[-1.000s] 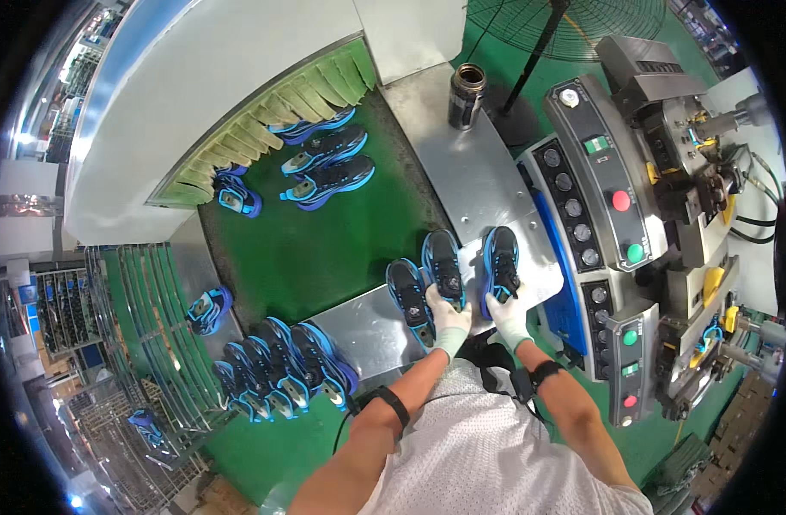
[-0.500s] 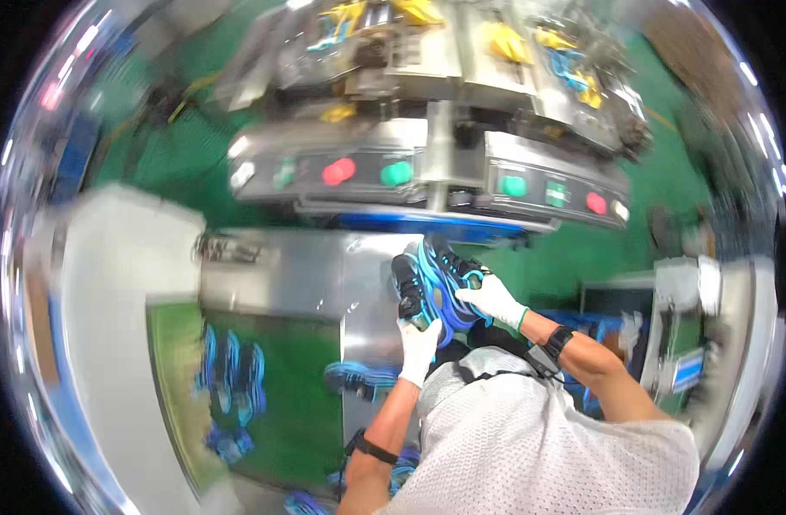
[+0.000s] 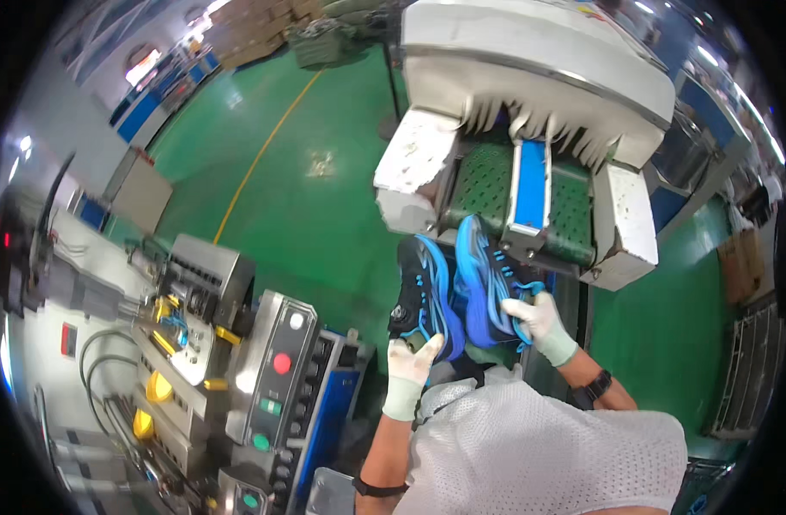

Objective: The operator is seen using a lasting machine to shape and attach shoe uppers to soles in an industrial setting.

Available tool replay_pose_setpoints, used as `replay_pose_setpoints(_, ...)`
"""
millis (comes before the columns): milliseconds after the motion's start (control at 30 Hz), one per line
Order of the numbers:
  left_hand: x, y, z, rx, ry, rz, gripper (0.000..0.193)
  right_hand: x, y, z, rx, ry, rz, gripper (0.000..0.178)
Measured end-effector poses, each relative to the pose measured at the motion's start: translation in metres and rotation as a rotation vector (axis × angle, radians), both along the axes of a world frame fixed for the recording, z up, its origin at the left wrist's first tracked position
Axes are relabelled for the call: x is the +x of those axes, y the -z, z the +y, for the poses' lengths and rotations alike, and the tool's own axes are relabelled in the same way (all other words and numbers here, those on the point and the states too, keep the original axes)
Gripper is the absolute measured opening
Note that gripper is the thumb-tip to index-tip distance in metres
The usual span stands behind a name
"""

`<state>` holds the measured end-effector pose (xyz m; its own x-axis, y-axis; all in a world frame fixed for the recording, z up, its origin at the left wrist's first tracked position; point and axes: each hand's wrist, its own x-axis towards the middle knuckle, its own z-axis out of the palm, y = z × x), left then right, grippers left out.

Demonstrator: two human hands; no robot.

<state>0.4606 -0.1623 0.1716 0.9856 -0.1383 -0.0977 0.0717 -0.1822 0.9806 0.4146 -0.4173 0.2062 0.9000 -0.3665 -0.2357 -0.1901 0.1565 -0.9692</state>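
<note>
I am holding two shoes in front of me, one in each gloved hand. With the left hand (image 3: 415,354) I am gripping the left shoe (image 3: 420,287) at its heel end, the thumb lying along its inner side. With the right hand (image 3: 539,324) I am gripping the right shoe (image 3: 477,275) near its heel, the fingers closing around the collar. The shoes are standing side by side, toes pointing away from me and blue-purple soles facing inward; I cannot tell whether they are touching.

Just beyond the toes I am seeing a white machine (image 3: 539,73), its pale strips (image 3: 573,142) hanging over a green belt (image 3: 479,184). A blue panel (image 3: 531,184) is running along the belt's middle. To my left a console (image 3: 271,378) is showing a red button (image 3: 282,364).
</note>
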Motion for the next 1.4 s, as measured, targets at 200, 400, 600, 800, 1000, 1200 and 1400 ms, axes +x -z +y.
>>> replay_pose_setpoints(200, 0.152, -0.042, -0.173, 0.132, 0.145, -0.357, 0.065, 0.037, -0.025, -0.163, -0.613, 0.32, 0.008, 0.051)
replay_pose_setpoints(400, 0.261, 0.02, -0.299, 0.236, 0.158, -0.696, 0.066, 0.12, 0.008, -0.254, -0.817, 0.545, 0.202, 0.075)
replay_pose_setpoints(600, 0.303, 0.0, -0.316, 0.181, 0.135, -0.453, 0.076, 0.195, -0.015, -0.269, -1.114, 0.563, 0.16, 0.07)
replay_pose_setpoints(800, 0.165, 0.073, -0.118, 0.143, 0.173, -0.386, 0.057, 0.194, 0.017, -0.07, -0.79, -0.065, -0.448, 0.057)
replay_pose_setpoints(1000, -0.113, 0.155, 0.186, 0.448, -0.653, 0.429, 0.032, 0.156, 0.185, 0.102, -0.51, -1.227, -0.031, 0.059)
replay_pose_setpoints(1200, -0.493, 0.165, 0.331, 0.788, -1.704, 0.715, 0.026, 0.11, 0.229, 0.215, -0.806, -1.653, -0.021, 0.056)
replay_pose_setpoints(1400, -0.722, 0.141, 0.346, 0.86, -1.842, 0.883, 0.035, 0.074, 0.265, 0.271, -1.094, -1.852, 0.147, 0.056)
